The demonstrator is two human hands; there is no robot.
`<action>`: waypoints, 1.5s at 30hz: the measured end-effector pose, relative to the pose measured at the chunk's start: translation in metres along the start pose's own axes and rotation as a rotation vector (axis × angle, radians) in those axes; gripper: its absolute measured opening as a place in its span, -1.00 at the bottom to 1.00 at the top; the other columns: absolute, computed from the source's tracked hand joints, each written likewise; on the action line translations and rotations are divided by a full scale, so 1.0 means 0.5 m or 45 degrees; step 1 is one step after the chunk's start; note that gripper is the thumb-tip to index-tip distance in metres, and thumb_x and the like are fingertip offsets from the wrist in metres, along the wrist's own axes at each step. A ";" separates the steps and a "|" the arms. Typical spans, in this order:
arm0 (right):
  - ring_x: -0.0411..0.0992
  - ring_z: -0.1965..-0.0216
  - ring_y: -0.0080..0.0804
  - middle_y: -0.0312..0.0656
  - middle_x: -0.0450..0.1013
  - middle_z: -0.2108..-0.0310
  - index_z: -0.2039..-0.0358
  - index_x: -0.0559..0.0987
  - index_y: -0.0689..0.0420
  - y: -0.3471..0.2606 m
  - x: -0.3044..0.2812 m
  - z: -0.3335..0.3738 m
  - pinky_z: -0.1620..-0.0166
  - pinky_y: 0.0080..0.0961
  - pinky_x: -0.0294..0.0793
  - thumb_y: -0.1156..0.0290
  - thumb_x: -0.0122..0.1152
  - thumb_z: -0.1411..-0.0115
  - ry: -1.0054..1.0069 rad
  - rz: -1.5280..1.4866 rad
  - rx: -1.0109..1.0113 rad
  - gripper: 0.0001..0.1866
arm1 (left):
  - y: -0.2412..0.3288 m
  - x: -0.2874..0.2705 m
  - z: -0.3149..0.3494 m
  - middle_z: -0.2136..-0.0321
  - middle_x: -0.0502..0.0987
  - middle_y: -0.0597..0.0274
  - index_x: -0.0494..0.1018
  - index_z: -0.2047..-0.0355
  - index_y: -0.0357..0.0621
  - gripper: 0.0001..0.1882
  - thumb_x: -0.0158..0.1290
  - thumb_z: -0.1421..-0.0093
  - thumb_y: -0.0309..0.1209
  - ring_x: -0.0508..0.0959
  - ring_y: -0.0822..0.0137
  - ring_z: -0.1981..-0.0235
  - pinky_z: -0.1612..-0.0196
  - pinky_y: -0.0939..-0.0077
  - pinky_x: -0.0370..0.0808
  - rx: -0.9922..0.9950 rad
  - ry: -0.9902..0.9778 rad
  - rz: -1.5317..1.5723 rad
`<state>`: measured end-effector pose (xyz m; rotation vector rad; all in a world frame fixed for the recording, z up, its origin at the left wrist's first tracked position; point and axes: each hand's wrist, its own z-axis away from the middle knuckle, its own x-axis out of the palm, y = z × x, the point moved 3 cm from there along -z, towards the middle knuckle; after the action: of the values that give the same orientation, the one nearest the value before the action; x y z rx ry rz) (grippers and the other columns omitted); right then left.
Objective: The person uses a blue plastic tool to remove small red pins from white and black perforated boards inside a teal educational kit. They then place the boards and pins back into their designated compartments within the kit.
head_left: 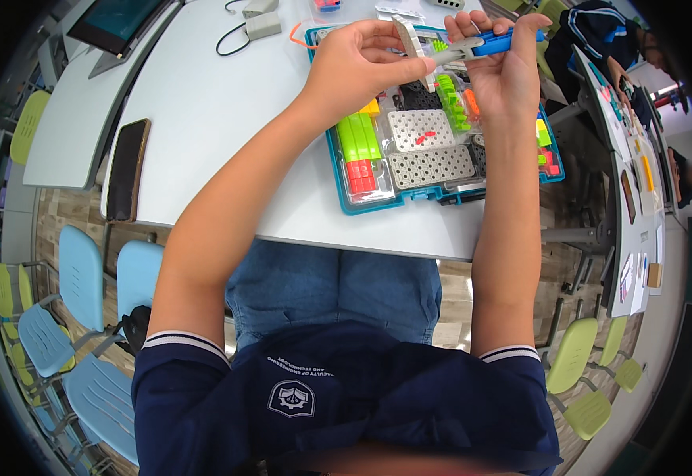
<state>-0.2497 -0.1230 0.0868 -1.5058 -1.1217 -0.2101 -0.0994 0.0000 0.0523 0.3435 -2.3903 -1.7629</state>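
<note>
My left hand (352,70) pinches a light grey construction plate (406,41), tilted so mostly its edge and one face show. In my right hand (505,86) is a pair of blue-handled pliers (490,43) with grey jaws. The palm faces up, with the thumb and curled fingers on the handles. The jaws meet the plate near my left thumb; their exact grip there is hidden. Both hands are above a teal-rimmed parts box (371,208). Inside it lie a perforated grey plate (429,166), lime green blocks (358,136) and red blocks (361,176).
A dark phone (128,170) lies by the white table's (227,159) left edge. Grey modules with a black cable (263,25) sit toward the back. Farther left stands a laptop (116,22). Blue chairs (81,274) are at lower left; another person (600,47) is at the right.
</note>
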 end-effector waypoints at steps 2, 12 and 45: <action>0.55 0.09 -0.07 0.06 0.51 0.26 0.44 0.40 0.18 -0.003 0.004 0.000 -0.18 0.00 0.56 -0.21 0.23 -0.29 0.060 0.031 0.005 -0.37 | 0.006 0.000 0.004 0.04 0.64 0.03 0.46 -0.08 -0.39 -0.44 0.40 -0.14 -0.40 0.70 0.36 0.16 0.26 0.50 0.67 -0.020 0.024 -0.049; 0.51 0.07 0.07 0.21 0.45 0.23 0.48 0.32 0.17 0.002 0.016 0.013 -0.20 0.30 0.52 -0.23 0.05 -0.36 0.151 0.093 -0.047 -0.36 | 0.018 0.001 0.008 0.15 0.65 -0.03 0.46 -0.05 -0.52 -0.40 0.43 -0.10 -0.39 0.69 0.37 0.22 0.26 0.52 0.67 0.113 0.043 -0.026; 0.64 0.37 -0.13 -0.01 0.57 0.42 0.43 0.41 0.11 0.059 -0.009 0.003 0.19 -0.22 0.71 -0.01 -0.04 -0.50 -0.127 0.434 0.381 -0.52 | -0.040 -0.104 -0.043 0.05 0.57 -0.06 0.18 -0.27 -0.60 -0.24 0.25 -0.26 -0.32 0.64 0.18 0.12 0.06 0.33 0.64 0.164 0.392 0.483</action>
<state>-0.2314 -0.1196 0.0635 -1.4207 -0.9091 0.2599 -0.0421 -0.0112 0.0400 0.1479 -2.1775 -1.2934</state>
